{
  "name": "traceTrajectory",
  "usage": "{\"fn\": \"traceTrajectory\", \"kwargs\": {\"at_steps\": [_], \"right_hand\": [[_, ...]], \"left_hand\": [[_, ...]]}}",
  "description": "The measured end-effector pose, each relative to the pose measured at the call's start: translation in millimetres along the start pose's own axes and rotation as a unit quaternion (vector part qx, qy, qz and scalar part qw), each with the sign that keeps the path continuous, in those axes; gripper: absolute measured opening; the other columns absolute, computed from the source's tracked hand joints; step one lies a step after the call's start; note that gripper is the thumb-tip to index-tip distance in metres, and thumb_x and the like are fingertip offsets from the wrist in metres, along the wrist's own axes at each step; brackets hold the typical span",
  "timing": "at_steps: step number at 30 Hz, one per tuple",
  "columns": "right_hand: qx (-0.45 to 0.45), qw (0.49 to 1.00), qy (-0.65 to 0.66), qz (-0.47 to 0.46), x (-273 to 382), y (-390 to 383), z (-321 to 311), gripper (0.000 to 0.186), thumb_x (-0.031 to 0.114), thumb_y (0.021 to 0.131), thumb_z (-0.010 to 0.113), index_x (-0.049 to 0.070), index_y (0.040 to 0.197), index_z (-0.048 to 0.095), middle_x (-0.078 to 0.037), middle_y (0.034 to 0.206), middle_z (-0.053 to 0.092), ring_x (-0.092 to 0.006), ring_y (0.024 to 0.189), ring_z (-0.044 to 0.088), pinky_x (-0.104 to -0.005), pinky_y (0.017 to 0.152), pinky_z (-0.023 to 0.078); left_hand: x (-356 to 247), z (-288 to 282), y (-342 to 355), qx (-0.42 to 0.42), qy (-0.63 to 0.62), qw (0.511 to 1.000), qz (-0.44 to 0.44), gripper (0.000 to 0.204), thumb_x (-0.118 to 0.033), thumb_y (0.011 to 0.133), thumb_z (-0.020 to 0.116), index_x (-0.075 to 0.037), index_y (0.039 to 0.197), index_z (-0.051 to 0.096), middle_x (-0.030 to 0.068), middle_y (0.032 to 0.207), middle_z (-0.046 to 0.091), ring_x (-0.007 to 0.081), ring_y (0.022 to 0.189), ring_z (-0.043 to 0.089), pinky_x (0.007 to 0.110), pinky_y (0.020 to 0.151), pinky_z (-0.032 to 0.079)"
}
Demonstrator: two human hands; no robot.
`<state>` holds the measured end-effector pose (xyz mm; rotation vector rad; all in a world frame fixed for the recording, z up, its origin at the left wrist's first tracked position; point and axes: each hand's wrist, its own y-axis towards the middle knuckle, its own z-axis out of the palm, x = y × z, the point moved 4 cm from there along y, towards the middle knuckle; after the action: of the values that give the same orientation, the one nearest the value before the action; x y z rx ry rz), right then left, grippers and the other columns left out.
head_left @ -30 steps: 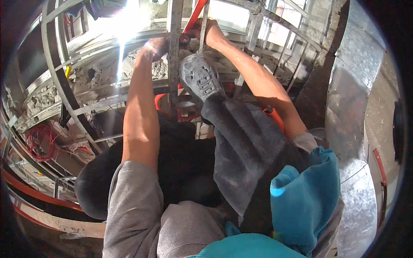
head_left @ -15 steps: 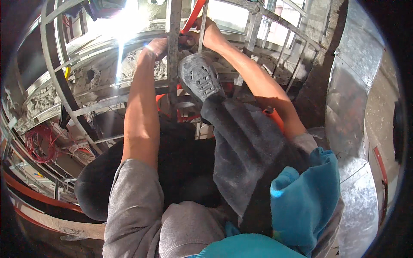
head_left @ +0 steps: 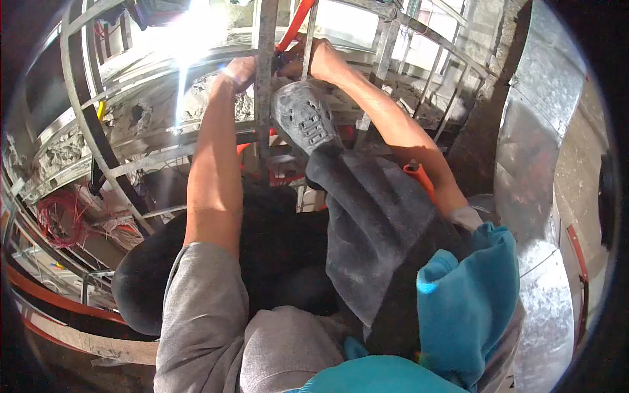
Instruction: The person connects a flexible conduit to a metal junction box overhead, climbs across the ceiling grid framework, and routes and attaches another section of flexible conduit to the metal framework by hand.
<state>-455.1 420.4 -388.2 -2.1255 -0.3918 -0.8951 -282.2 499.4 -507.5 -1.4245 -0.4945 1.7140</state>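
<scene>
At the top centre, a bright orange tube [head_left: 296,25] slants down between the bars of a metal frame to where both hands meet. My left hand [head_left: 241,71] is closed just left of a vertical metal bar [head_left: 265,92], which hides its fingertips. My right hand [head_left: 322,60] curls round the tube's lower end, partly behind a thinner bar [head_left: 308,46]. What lies between the hands is dark and hard to make out. Below them is my grey shoe [head_left: 304,118], with the dark trouser leg bent up. Another orange tube piece [head_left: 419,178] sticks out between that knee and my right forearm.
Welded metal bars [head_left: 98,131] rise on the left and right, with rough broken concrete [head_left: 141,118] behind. Coiled red wires [head_left: 59,219] hang at the left. Galvanised sheet metal [head_left: 544,118] lines the right side. Strong glare comes from the upper left.
My right hand's fingers have shifted slightly down at the tube's lower end. The left hand stays at the bar, its grip slightly changed. Shoe and leg are almost still.
</scene>
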Motion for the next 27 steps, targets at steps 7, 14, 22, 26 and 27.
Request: {"fn": "traceTrajectory", "kwargs": {"at_steps": [7, 14, 22, 26, 27], "right_hand": [[-0.019, 1.0, -0.017, 0.014, -20.0, -3.0, 2.8, 0.052, 0.033, 0.076, 0.084, 0.01, 0.121, 0.069, -0.01, 0.105, 0.076, -0.0233, 0.096, 0.072, -0.0366, 0.087, 0.055], [-0.02, 0.999, 0.04, -0.029, 1.0, -10.5, 5.6, 0.049, 0.025, 0.08, 0.082, 0.001, 0.119, 0.067, -0.008, 0.09, 0.076, -0.0177, 0.09, 0.071, -0.0324, 0.084, 0.054], [-0.157, 0.988, 0.002, 0.012, -23.4, -1.7, 22.9, 0.032, 0.035, 0.083, 0.079, 0.008, 0.1, 0.076, -0.008, 0.083, 0.077, -0.019, 0.076, 0.073, -0.0349, 0.075, 0.055], [-0.087, 0.989, -0.044, 0.113, -58.6, -5.9, 32.4, 0.029, 0.015, 0.084, 0.068, -0.004, 0.106, 0.068, -0.024, 0.102, 0.071, -0.0403, 0.102, 0.067, -0.0485, 0.093, 0.051], [-0.088, 0.989, -0.045, 0.114, -69.1, -5.9, 32.8, 0.029, 0.015, 0.084, 0.068, -0.004, 0.106, 0.068, -0.024, 0.102, 0.071, -0.0403, 0.102, 0.067, -0.0485, 0.093, 0.051]], "left_hand": [[-29.5, 18.8, 2.7, 0.077, -0.169, 0.975, 0.121, 0.041, -0.038, 0.092, 0.07, -0.007, 0.119, 0.072, 0.0032, 0.099, 0.073, 0.0126, 0.085, 0.066, 0.03, 0.076, 0.054], [-2.0, 23.6, 20.1, 0.11, -0.185, 0.963, 0.161, 0.036, -0.025, 0.095, 0.069, -0.01, 0.127, 0.069, 0.0007, 0.098, 0.073, 0.0104, 0.083, 0.068, 0.025, 0.074, 0.056], [21.2, 0.6, 45.5, 0.214, -0.203, 0.928, 0.229, 0.048, -0.027, 0.092, 0.069, -0.004, 0.133, 0.062, 0.0019, 0.105, 0.069, 0.0096, 0.091, 0.065, 0.023, 0.078, 0.053], [13.4, 19.0, 36.0, 0.185, -0.261, 0.939, 0.125, 0.035, -0.022, 0.095, 0.068, -0.005, 0.125, 0.068, 0.0055, 0.105, 0.073, 0.0145, 0.09, 0.068, 0.031, 0.077, 0.056], [11.0, 23.6, 33.5, 0.188, -0.261, 0.938, 0.126, 0.035, -0.022, 0.095, 0.068, -0.005, 0.125, 0.068, 0.0055, 0.105, 0.073, 0.0145, 0.09, 0.068, 0.031, 0.077, 0.056]]}}
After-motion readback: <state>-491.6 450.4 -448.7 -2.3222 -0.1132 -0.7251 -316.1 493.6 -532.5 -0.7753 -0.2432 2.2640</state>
